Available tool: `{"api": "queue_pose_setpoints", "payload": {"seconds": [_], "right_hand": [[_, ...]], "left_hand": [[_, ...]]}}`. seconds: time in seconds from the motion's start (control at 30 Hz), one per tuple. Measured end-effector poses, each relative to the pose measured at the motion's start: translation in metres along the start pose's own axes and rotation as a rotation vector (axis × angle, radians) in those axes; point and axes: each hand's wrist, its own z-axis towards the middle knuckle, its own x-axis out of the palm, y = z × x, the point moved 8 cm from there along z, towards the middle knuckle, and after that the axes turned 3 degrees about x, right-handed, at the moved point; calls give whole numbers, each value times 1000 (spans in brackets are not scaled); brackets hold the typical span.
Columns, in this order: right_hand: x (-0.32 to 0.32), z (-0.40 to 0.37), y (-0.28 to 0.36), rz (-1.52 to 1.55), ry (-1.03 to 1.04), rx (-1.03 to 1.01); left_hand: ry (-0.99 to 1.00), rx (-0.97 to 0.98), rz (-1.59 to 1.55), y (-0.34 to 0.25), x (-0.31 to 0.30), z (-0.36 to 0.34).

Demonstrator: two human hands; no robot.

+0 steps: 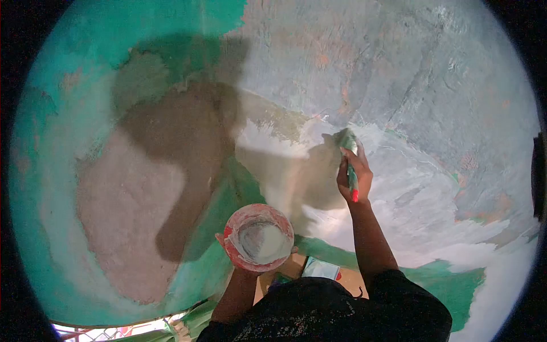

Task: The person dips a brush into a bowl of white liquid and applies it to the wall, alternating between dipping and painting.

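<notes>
My left hand (245, 272) is wrapped round a red bowl (232, 251) from below, its fingers showing at both sides of the rim. White paint or paste lies in the bowl, and dried white smears coat the inside. My right hand (358, 175) grips a paintbrush (353, 163) with a pale green, stained handle and a red end. The brush head points up and touches or nearly touches the wall (399, 211), where whitish streaks surround it. Exact contact is hard to make out.
Bare grey plaster (387, 62) covers the upper right, and green paint (142, 23) the upper left. My shadow (176, 119) falls across the wall. Below sits a brown surface (351, 279) with a white rectangular thing (320, 268). Wire mesh (85, 333) shows at lower left.
</notes>
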Motion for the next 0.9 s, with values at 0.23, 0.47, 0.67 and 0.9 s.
{"api": "queue_pose_setpoints", "payload": {"seconds": [0.23,0.47,0.67,0.9], "right_hand": [[51,-25,-36,-28,-4,-51],[42,12,18,267,76,32],[9,1,-18,182,-21,11],[-53,-22,-23,16,-361,-137]], "left_hand": [[-203,-14,-108,-2,-28,0],[-93,-43,89,6,31,9],[179,-129,-171,16,59,14],[-79,-36,-284,8,13,6]]}}
